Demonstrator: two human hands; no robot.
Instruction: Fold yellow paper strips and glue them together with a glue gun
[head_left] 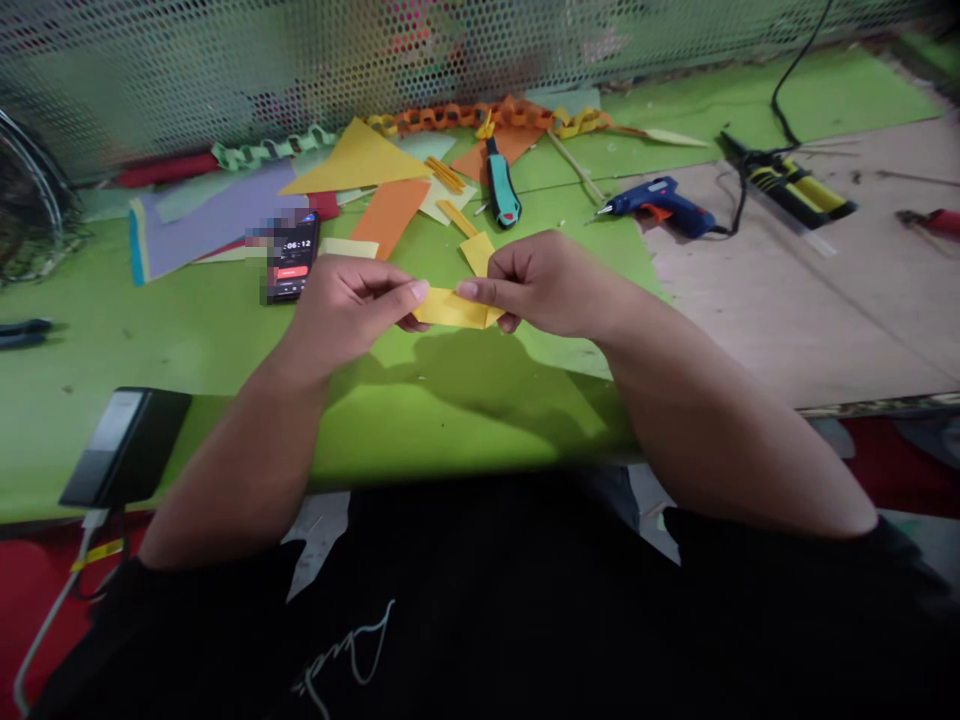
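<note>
Paper, yellow and folded, is held above the green counter, a little back from the counter's near edge. Both grips are pinched on it: the left hand has one end, the right hand the other, close to a crease. Green surface (darkened by the hands' shadow) runs from below the paper to that edge. Beyond, room is tighter: a phone lies just past the left hand, a cutter past the right, a glue gun farther right.
</note>
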